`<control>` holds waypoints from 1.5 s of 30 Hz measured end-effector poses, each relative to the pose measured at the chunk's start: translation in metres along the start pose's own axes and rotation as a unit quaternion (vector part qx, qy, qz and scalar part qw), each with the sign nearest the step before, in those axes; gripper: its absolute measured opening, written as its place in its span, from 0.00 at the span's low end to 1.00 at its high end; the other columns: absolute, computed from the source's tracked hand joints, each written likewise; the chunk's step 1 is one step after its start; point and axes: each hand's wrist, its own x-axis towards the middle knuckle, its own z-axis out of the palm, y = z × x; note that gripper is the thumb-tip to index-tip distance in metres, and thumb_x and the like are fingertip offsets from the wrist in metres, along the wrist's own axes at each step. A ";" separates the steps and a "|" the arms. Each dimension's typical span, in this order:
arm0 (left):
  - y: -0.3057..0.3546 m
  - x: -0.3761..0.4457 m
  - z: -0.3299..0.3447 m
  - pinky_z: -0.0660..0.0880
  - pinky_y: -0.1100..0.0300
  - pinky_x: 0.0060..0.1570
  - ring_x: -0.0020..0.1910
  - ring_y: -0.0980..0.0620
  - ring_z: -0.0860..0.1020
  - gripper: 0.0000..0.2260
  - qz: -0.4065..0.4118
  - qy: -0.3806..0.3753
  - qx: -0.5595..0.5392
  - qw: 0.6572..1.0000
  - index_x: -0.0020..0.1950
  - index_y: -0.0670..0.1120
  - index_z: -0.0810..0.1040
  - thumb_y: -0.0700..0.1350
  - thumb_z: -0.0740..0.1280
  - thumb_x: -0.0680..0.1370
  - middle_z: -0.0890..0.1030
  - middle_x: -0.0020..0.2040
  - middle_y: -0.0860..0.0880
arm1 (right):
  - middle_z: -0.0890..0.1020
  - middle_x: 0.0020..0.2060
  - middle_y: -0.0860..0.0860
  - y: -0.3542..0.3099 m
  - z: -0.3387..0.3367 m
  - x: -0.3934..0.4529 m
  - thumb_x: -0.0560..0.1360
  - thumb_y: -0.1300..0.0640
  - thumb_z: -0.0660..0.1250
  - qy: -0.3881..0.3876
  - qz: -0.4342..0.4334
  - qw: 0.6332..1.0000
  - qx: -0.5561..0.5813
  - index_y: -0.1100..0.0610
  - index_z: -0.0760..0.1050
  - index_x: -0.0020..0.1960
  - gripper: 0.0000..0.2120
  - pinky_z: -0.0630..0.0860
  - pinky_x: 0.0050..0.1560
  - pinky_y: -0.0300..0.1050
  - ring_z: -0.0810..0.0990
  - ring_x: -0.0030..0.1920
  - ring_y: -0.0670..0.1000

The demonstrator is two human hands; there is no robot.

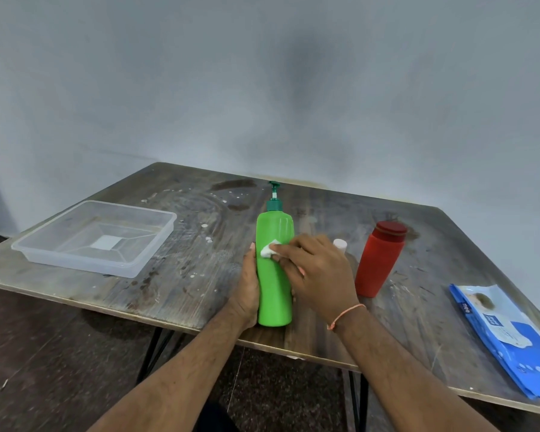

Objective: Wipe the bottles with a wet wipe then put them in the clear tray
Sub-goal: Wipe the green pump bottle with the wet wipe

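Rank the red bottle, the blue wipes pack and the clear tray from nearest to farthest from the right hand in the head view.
Measured from the right hand, which presses a wet wipe on the green bottle:
1. Red bottle, standing just to the hand's right.
2. Clear tray, across the table on the left.
3. Blue wipes pack, at the table's right edge.

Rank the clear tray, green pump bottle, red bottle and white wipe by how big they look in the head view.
1. clear tray, widest by far
2. green pump bottle, which is held nearer the camera, so its lead over the red one is unsure
3. red bottle
4. white wipe, mostly hidden under the fingers
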 end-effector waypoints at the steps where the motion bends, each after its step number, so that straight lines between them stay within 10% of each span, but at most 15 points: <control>1: 0.000 0.000 -0.001 0.80 0.49 0.44 0.41 0.40 0.83 0.37 0.000 -0.010 0.008 1.000 0.57 0.45 0.88 0.71 0.51 0.82 0.84 0.48 0.35 | 0.83 0.46 0.47 0.001 0.001 0.008 0.82 0.52 0.75 0.009 0.007 1.000 -0.002 0.48 0.87 0.62 0.09 0.78 0.45 0.53 0.78 0.46 0.53; 34: 0.003 0.004 -0.008 0.80 0.53 0.39 0.37 0.44 0.80 0.41 -0.103 -0.122 -0.049 0.986 0.62 0.40 0.80 0.75 0.54 0.77 0.80 0.47 0.39 | 0.85 0.51 0.44 0.010 -0.001 0.028 0.84 0.47 0.70 0.020 0.179 0.983 0.047 0.47 0.86 0.63 0.11 0.79 0.49 0.50 0.81 0.51 0.50; 45: 0.013 -0.002 0.001 0.79 0.55 0.32 0.30 0.44 0.81 0.39 -0.077 -0.085 -0.081 0.990 0.50 0.42 0.90 0.70 0.49 0.79 0.84 0.40 0.39 | 0.85 0.51 0.42 -0.004 -0.009 -0.005 0.80 0.48 0.76 -0.025 0.146 0.989 0.019 0.45 0.88 0.58 0.08 0.62 0.53 0.25 0.79 0.51 0.48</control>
